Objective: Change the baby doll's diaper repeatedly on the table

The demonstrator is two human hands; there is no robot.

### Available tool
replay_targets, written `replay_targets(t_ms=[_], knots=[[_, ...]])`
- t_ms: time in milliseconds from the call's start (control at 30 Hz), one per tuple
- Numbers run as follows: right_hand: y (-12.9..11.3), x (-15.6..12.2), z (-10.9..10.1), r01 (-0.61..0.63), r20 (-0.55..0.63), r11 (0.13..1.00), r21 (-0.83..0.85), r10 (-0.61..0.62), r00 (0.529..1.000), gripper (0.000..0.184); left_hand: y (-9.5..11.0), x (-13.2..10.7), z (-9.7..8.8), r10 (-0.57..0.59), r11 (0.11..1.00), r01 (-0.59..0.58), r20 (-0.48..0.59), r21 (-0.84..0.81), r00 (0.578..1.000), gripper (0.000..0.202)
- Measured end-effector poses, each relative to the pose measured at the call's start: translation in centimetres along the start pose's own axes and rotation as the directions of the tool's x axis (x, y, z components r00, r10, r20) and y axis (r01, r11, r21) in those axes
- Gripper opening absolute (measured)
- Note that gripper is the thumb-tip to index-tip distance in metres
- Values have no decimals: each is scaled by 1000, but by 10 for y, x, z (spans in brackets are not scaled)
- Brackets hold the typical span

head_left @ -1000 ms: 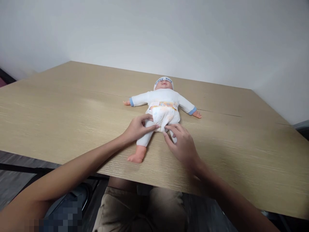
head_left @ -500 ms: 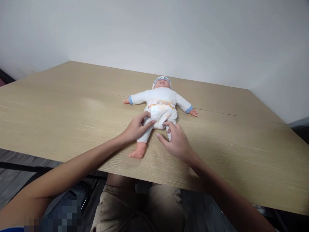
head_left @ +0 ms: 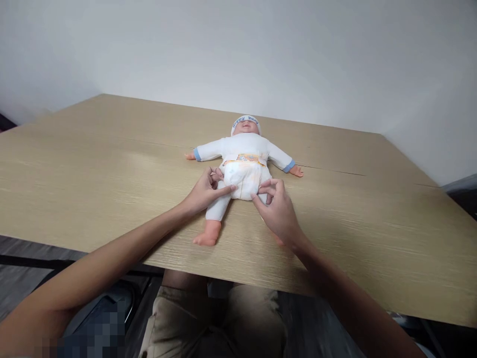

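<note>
A baby doll [head_left: 244, 145] in a white suit with blue cuffs lies on its back, its arms spread and its feet towards me. Around its hips is a white diaper [head_left: 243, 180] with an orange patterned waist strip. My left hand [head_left: 205, 193] is at the diaper's left side, thumb on the front and fingers curled by the leg edge. At the opposite leg edge, my right hand [head_left: 278, 206] pinches the diaper between thumb and fingers. That hand covers most of the doll's right-side leg in view.
The doll rests on a light wooden table [head_left: 112, 199] with a thin seam across it. A pale wall [head_left: 238, 54] stands behind the table. My legs in beige shorts [head_left: 175, 318] are below the front edge.
My right thumb and fingers have closed onto the diaper's edge. My left hand has moved slightly left, and the diaper's front looks wider and smoother. The view has shifted a little.
</note>
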State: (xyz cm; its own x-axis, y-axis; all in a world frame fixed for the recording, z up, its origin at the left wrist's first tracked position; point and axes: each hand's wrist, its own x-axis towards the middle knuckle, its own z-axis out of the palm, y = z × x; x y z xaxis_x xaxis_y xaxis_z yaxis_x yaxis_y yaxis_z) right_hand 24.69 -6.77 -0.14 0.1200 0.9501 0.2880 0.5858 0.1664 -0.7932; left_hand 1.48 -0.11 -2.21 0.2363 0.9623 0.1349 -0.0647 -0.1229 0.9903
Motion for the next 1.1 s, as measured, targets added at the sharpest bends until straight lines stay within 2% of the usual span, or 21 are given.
replay_targets(t_ms=[167, 300, 400, 500, 600, 700, 800, 1000, 1100], knots=[[4, 1, -9, 46, 63, 995, -92, -41, 997, 15, 0, -9, 2, -33, 993, 38, -48, 108, 998, 55], [5, 2, -12, 121, 116, 976, -184, -101, 988, 16, 5, -14, 4, -3, 969, 0, 9, 246, 1000, 40], [5, 0, -10, 172, 137, 964, -202, -146, 980, 19, 10, -15, 3, 0, 949, -25, 78, 315, 997, 37], [3, -3, -6, 205, 129, 955, -214, -180, 975, 20, 12, -13, 1, -7, 952, -30, 121, 305, 993, 38], [0, -6, -5, 207, 113, 955, -211, -186, 976, 21, 13, -10, -1, -41, 979, 13, 137, 201, 990, 37], [-2, -8, -5, 175, 110, 968, -180, -157, 981, 23, 13, -9, -3, -114, 993, 109, 180, 42, 977, 39], [-4, -9, -6, 80, 113, 987, -141, -64, 992, 29, 14, -9, -4, -168, 981, 184, 211, -59, 963, 38], [-3, -4, -4, -51, 103, 999, 12, 49, 993, 35, 13, -8, -5, -188, 969, 215, 203, -120, 961, 36], [-3, 1, -7, -113, 117, 992, 61, 105, 988, 38, 11, -8, -6, -180, 975, 202, 202, -91, 963, 37]])
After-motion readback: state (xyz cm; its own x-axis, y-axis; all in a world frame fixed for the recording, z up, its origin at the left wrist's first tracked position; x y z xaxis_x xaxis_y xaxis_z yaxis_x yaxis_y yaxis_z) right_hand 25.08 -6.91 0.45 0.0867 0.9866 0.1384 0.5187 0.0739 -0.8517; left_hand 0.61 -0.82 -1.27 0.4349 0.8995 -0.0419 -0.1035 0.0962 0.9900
